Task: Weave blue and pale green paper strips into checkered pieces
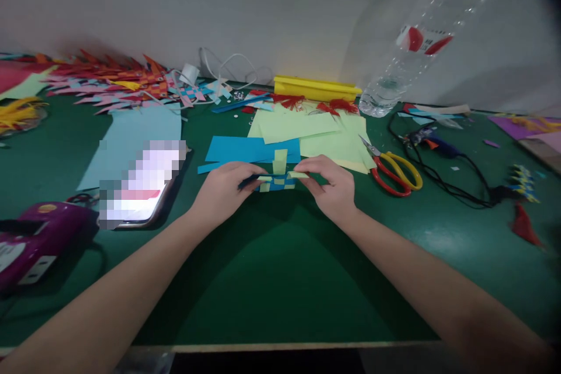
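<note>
Forearms (131, 272) in foreground; woven paper piece (277, 183) held at both ends

Position: piece sits at mid-view, between the left hand (221, 187) and the right hand (332, 184), in contact with the fingers of each. Green table (272, 298) below; cannot tell whether the piece rests on it or is lifted clear. Just beyond lies a blue paper sheet (232, 149); farther back, pale green sheets (298, 127), overlapping.

Orientation: long axis runs left to right, hand to hand, roughly parallel to the table's front edge. Weave is a blue and pale green check. One pale green tab (280, 162) projects from the far side near the middle, pointing away from the person. A pale green strip end (298, 175) shows at the right, against the right fingertips, lying crosswise.

Hands: left is curled, thumb and forefinger nearly together, gripping the left end; exact contact partly hidden by the fingers. Right is likewise bent inward, thumb and forefinger pinching the right end. Gap between thumb and fingers small on both sides.

Nearby: phone (144, 184) left of the left hand, screen lit, picture pixelated. Scissors (392, 175), one handle red and one yellow, right of the right hand, blades directed away and leftward, near the pale green sheets. Clear bottle (429, 41) at back right.
</note>
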A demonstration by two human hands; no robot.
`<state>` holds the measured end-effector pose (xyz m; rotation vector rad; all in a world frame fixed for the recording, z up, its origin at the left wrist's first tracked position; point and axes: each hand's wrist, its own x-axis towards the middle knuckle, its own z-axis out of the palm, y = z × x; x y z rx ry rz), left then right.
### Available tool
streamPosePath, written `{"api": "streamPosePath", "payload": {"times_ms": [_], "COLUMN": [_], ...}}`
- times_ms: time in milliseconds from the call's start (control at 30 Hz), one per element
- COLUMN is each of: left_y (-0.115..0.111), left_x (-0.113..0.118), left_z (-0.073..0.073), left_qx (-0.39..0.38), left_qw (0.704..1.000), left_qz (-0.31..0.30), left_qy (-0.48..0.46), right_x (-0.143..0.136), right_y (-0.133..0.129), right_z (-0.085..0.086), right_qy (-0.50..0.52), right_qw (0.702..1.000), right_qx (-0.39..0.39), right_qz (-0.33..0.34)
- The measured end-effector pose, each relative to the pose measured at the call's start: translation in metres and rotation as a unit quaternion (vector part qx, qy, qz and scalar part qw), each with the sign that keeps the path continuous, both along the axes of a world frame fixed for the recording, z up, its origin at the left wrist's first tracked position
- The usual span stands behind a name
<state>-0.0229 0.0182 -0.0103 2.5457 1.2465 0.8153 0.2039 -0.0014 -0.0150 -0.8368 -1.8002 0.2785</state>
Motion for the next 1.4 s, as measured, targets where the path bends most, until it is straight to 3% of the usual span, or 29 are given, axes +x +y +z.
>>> {"api": "streamPosePath", "payload": {"times_ms": [367, 767, 1033, 1200, 1400], "left_y": [-0.003, -0.003, -0.004, -0.005, -0.004], "left_x": [0.004, 0.004, 0.004, 0.004, 0.004], "left_z": [0.002, 0.008, 0.009, 0.009, 0.008], "left_qx": [0.103, 0.1, 0.12, 0.122, 0.114], "left_qw": [0.994, 0.993, 0.99, 0.989, 0.991], "left_qz": [-0.019, -0.05, -0.058, -0.067, -0.059], "left_qy": [-0.042, -0.043, -0.052, -0.057, -0.041], "right_x": [0.002, -0.002, -0.004, -0.005, -0.004], "right_y": [0.002, 0.001, 0.0, -0.001, 0.0], "right_z": [0.0, 0.0, -0.005, -0.004, -0.001], "right_qy": [-0.017, -0.057, -0.104, -0.08, -0.056], "right_qw": [0.999, 0.996, 0.98, 0.991, 0.995], "right_qx": [-0.033, -0.065, -0.166, -0.111, -0.059], "right_qz": [-0.035, -0.009, 0.037, 0.008, 0.062]}}
